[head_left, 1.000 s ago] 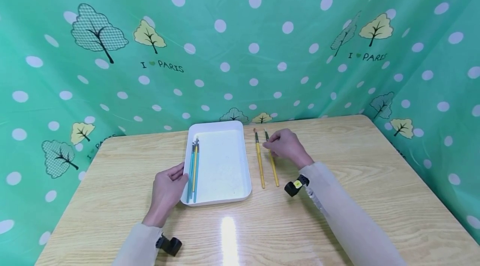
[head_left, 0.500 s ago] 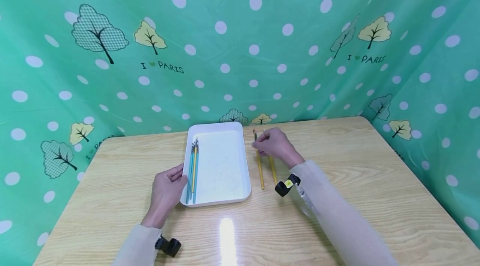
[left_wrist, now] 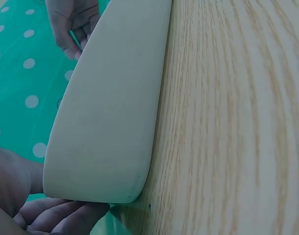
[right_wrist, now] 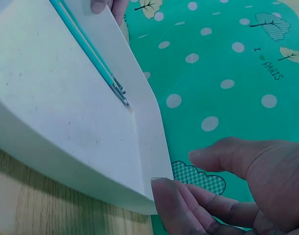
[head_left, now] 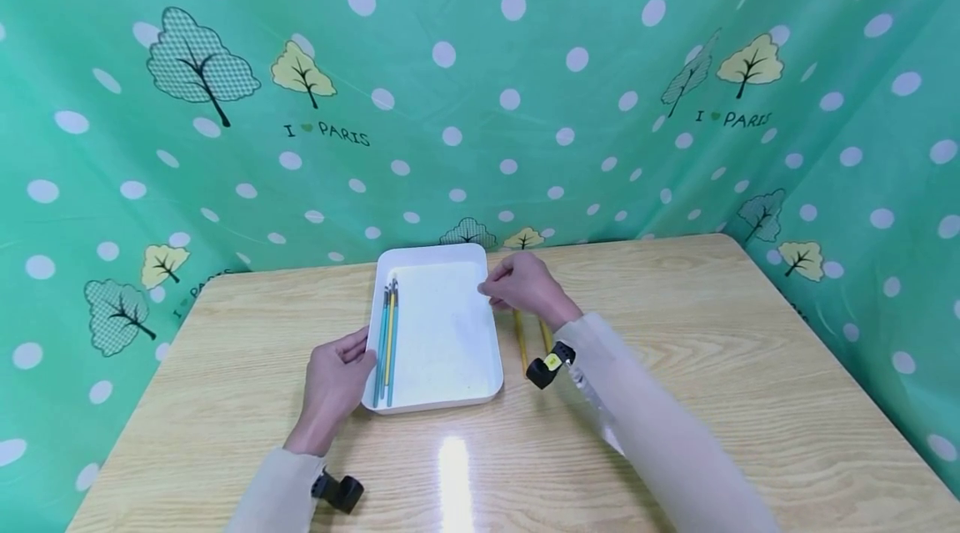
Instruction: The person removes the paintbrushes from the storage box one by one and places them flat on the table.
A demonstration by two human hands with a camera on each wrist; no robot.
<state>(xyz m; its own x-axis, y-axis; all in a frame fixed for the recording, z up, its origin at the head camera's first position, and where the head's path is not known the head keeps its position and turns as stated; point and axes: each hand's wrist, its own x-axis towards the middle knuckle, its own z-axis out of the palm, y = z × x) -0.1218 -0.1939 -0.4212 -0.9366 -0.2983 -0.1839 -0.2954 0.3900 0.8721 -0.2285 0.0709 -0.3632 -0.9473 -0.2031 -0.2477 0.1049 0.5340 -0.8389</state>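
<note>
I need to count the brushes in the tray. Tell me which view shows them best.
The head view: the brushes lie full length along the left wall of the white tray. The right wrist view shows only part of them. The left wrist view shows just the tray's outer wall.

Head view high, forward-down; both wrist views close on tray [head_left: 491, 324]

My light wooden worktop [head_left: 712, 366] fills the lower frame, glare at bottom centre; a green polka-dot cloth backdrop with trees [head_left: 480, 99] covers the upper frame.
</note>
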